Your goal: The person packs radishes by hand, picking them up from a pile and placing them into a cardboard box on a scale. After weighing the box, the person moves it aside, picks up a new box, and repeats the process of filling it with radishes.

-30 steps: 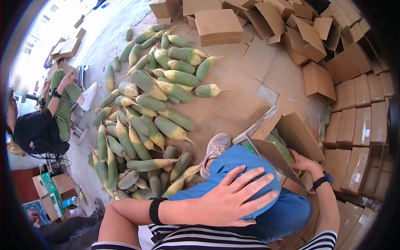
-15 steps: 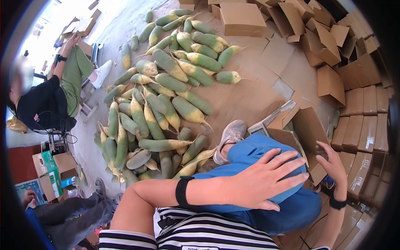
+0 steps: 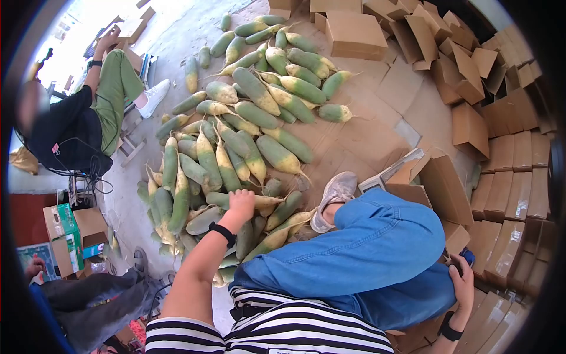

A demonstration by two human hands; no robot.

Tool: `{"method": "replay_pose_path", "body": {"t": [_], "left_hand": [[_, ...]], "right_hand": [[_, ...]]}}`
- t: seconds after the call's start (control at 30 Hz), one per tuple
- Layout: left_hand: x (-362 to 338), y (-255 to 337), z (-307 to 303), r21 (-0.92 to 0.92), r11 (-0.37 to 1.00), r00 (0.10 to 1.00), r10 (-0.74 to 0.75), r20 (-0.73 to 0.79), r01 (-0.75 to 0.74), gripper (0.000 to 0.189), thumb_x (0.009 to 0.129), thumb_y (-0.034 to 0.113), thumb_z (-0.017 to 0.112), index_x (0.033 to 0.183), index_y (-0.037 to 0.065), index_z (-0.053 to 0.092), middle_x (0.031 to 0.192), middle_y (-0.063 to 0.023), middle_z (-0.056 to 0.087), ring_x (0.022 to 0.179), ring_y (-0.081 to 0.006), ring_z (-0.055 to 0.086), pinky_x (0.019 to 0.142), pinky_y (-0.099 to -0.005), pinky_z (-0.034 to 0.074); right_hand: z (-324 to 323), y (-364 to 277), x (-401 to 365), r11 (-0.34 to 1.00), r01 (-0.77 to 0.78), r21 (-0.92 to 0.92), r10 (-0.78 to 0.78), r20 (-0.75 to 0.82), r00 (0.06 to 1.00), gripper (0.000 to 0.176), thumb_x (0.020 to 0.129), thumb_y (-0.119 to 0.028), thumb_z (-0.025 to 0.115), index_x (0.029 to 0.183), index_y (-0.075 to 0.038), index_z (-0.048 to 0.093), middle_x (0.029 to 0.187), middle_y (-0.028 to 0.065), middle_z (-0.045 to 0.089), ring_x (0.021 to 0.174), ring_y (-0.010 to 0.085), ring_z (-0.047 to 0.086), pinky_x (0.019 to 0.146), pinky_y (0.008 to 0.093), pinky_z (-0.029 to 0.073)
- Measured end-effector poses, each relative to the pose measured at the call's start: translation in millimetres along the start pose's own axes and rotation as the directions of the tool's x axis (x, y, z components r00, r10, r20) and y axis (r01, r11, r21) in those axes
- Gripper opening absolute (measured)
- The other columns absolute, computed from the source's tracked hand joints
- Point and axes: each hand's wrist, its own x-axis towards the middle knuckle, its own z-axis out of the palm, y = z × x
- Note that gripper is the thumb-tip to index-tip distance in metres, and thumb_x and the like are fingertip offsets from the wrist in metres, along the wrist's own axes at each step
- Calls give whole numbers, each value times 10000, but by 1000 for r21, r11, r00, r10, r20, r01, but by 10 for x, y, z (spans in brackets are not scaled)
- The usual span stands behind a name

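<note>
A large heap of green and pale yellow radishes lies on the floor, left of my foot. My left hand is closed over the middle of a long radish lying crosswise near the heap's lower edge; its fingertips are on the far side. At the right, beside my bent leg in blue trousers, my right hand has its fingers curled around a small dark thing, which I cannot make out. An open cardboard box stands just beyond my knee.
Empty cardboard boxes are scattered at the top right, above stacked flat boxes. A seated person in green trousers is at the left, another person's legs at lower left. A green-and-brown box stands between them.
My left hand has moved from over my knee to the heap and taken hold of a radish. My right hand has dropped from the open box to beside my leg.
</note>
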Motion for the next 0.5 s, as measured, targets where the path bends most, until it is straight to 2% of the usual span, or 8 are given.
{"method": "replay_pose_path", "body": {"t": [0.13,0.27,0.33,0.37,0.43,0.5], "left_hand": [[-14,-72,98,95,993,991,82,-105,-72,477,610,214,803,1011,115,565,1006,-73,583,1010,-260,531,794,-411,426],[-13,-84,14,84,989,989,125,-84,-118,503,617,234,806,1044,116,568,1003,-75,582,1012,-270,533,806,-412,431],[-104,-26,-255,-104,982,986,150,-72,-157,560,633,265,803,1118,114,567,1023,-86,585,1024,-285,531,835,-423,434],[-126,29,-339,-103,982,985,154,-72,-161,560,633,265,803,1118,114,567,1023,-86,585,1024,-285,531,835,-423,434],[-143,204,-535,-306,927,957,136,-256,-214,479,632,246,785,1035,118,560,996,-105,589,1000,-306,538,817,-429,438],[-191,402,-892,-323,917,950,147,-275,-235,491,642,228,780,1068,109,566,1005,-102,588,1004,-305,534,820,-430,438]], "right_hand": [[18,-13,-39,1000,6,-22,-7,-33,999,343,897,-164,586,1173,38,567,1010,116,643,961,187,592,892,295,440],[33,-39,-43,999,21,-34,-22,-42,999,334,903,-157,571,1172,41,566,1012,117,642,962,187,591,892,293,440],[30,-51,-51,999,15,-41,-17,-46,999,331,904,-154,568,1170,41,566,1013,117,642,963,190,592,893,294,440],[35,-38,-47,999,18,-46,-21,-52,998,325,900,-146,570,1167,39,570,1010,117,640,961,190,592,893,293,440],[47,-35,-19,998,25,-53,-28,-58,998,320,896,-138,571,1164,36,573,1007,116,638,959,190,592,893,293,440],[42,-45,8,998,35,-55,-37,-32,999,311,885,-127,578,1154,28,585,1015,132,646,969,210,606,898,302,445]]}}
